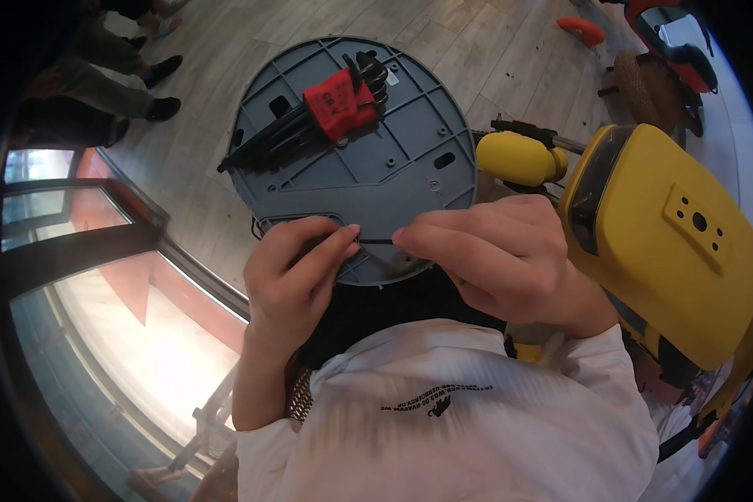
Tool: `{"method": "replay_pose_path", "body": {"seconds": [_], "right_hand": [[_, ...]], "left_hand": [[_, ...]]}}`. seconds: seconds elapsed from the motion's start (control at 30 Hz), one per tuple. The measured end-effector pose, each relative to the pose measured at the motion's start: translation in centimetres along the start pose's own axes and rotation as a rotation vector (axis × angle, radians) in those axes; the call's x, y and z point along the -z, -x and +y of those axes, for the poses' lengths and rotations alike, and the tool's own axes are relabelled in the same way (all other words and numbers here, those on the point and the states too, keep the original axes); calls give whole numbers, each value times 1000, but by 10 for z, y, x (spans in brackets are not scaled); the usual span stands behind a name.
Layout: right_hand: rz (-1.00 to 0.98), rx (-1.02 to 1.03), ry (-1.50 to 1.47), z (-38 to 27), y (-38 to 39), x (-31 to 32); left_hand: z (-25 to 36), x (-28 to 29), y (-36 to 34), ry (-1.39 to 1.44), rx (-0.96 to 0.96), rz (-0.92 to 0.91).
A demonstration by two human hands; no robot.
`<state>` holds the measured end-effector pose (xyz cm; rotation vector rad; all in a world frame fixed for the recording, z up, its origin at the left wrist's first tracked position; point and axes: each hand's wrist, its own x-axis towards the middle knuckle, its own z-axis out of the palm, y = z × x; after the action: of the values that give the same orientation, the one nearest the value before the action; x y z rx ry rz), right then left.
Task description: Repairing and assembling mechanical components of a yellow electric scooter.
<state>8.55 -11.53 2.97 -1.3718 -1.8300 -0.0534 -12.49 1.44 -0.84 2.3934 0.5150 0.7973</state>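
Note:
A round grey plastic base plate [385, 167] lies upside down in front of me, ribbed and with screw holes. On it rests a set of black hex keys in a red holder [339, 105]. My left hand [297, 268] and my right hand [498, 255] meet at the plate's near edge. Both pinch a thin black hex key [375, 242] between thumb and fingers, one hand at each end. The key lies level just above the plate's rim.
A large yellow machine body [669, 243] with a dark window stands at my right, with a yellow rounded part [519, 157] behind it. An orange item [581, 30] lies on the wooden floor. Other people's legs and shoes [125, 84] are at the far left. A glass railing [100, 276] runs lower left.

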Motion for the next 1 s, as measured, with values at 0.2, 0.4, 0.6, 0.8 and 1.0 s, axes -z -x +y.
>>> {"method": "replay_pose_path", "body": {"seconds": [0.2, 0.4, 0.6, 0.8, 1.0], "right_hand": [[-64, 89, 48, -4, -12, 2], [-123, 130, 135, -10, -17, -1], [-136, 182, 208, -11, -22, -1], [-249, 415, 370, -11, -36, 4], [-346, 369, 258, -6, -46, 7]], "left_hand": [[-3, 2, 3, 25, -52, -3], [-9, -1, 8, 51, -50, 52], [-13, -3, 8, 6, -120, 73], [-12, -1, 7, 28, -130, 72], [-11, -4, 5, 118, -38, 90]]}}
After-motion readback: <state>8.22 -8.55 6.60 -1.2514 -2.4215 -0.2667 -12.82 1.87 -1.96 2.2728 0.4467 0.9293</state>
